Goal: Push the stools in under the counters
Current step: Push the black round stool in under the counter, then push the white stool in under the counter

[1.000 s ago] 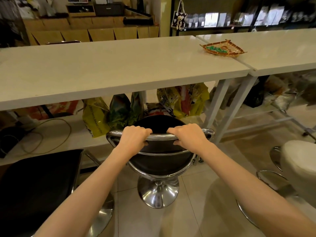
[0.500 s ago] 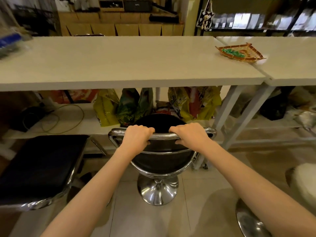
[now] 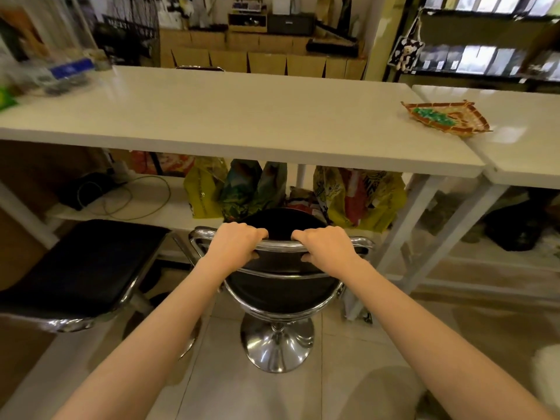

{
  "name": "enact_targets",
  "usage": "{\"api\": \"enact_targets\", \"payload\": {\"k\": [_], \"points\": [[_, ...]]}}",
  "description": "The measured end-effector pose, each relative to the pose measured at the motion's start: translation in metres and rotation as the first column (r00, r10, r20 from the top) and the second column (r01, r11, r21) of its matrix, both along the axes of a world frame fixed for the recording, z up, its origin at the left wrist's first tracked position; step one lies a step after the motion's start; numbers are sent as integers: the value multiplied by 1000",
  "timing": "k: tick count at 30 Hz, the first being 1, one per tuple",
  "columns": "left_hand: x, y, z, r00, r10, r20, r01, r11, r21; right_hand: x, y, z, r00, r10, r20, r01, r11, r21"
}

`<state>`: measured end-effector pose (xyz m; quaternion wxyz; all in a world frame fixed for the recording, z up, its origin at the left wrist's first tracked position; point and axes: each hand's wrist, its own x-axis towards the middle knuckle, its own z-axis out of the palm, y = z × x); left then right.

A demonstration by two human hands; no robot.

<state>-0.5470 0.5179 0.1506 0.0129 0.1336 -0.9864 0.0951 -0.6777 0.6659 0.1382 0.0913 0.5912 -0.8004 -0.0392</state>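
Observation:
A black stool [image 3: 281, 291] with a chrome backrest rail and round chrome base stands in front of the white counter [image 3: 242, 122], its seat close to the counter's front edge. My left hand [image 3: 233, 245] and my right hand [image 3: 325, 247] both grip the top of the chrome rail, side by side. A second black stool [image 3: 75, 268] with a square seat stands to the left, its seat partly under the counter edge. A white fluffy stool [image 3: 545, 371] shows at the right edge.
Under the counter, a low white shelf [image 3: 145, 207] holds colourful bags [image 3: 248, 189] and a coiled cable. White counter legs [image 3: 403, 234] stand right of the stool. A woven tray [image 3: 445, 118] lies on the counter's right end, beside a second counter [image 3: 521, 140].
The view has swung left and nearer the counter, and the stool has moved slightly closer to the shelf. Both hands keep their grip on the rail. The white stool has slid almost out of view.

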Motion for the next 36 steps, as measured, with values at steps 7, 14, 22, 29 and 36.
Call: {"api": "enact_targets", "payload": {"k": [7,14,22,29,36], "points": [[0,-4,3,1000,-17,20,17,1000,25,4,-3,0,999,-43,3,43,999,-12],[-4,-6,5,995,-48,83,42,997,67,4,-4,3,998,-69,10,69,997,38],[-42,17,15,982,-190,8,181,949,259,7,36,19,969,-107,223,158,961,-225],[-105,141,10,804,-580,-134,592,756,280,6,175,25,873,-443,202,481,852,-207],[-129,291,5,624,-775,-100,760,571,311,35,342,14,595,-765,247,803,577,-149]]}}
